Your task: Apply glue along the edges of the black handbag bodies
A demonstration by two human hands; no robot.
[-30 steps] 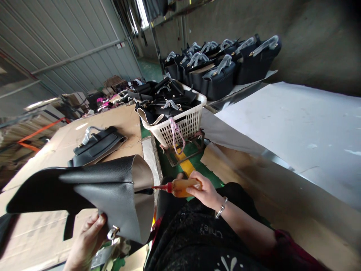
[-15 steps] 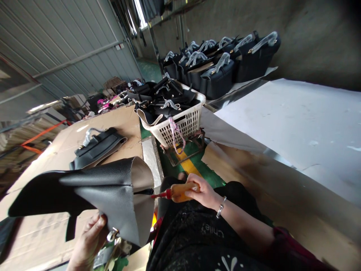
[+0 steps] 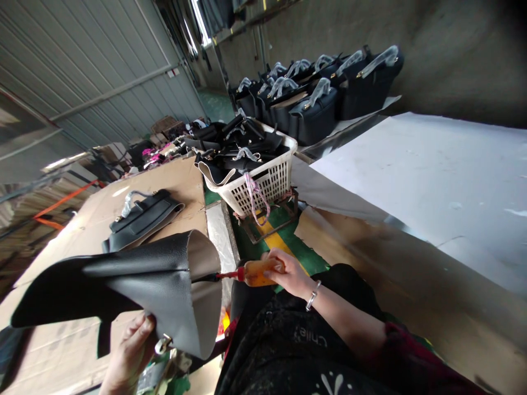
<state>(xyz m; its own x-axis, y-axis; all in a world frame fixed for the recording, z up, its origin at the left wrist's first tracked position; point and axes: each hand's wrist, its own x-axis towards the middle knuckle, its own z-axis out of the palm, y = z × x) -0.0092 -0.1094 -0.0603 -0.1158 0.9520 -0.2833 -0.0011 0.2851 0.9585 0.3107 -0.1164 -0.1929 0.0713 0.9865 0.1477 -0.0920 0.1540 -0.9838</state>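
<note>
A black leather bag piece [image 3: 152, 296] with a beige inside is held up at the lower left. My left hand [image 3: 134, 343] grips its lower edge, thumb on the outside, beside a small metal fitting [image 3: 163, 344]. In my right hand [image 3: 288, 270] is an orange bottle [image 3: 259, 273] with a red nozzle [image 3: 230, 274]. The nozzle points left, its tip at the open end of the bag piece, near a dark strip at the seam. Whether the tip touches the strip, I cannot tell.
Another black bag piece [image 3: 144, 216] lies on the cardboard-covered table [image 3: 187, 181]. Beyond my hands stands a white basket [image 3: 263, 184] full of black bag parts. Several black bags [image 3: 317, 109] with wrapped handles stand at the back, left of a table under white sheeting [image 3: 432, 175].
My right hand has moved the bottle slightly left and up, bringing the nozzle tip closer to the seam. The bag piece has shifted slightly left in my left hand.
</note>
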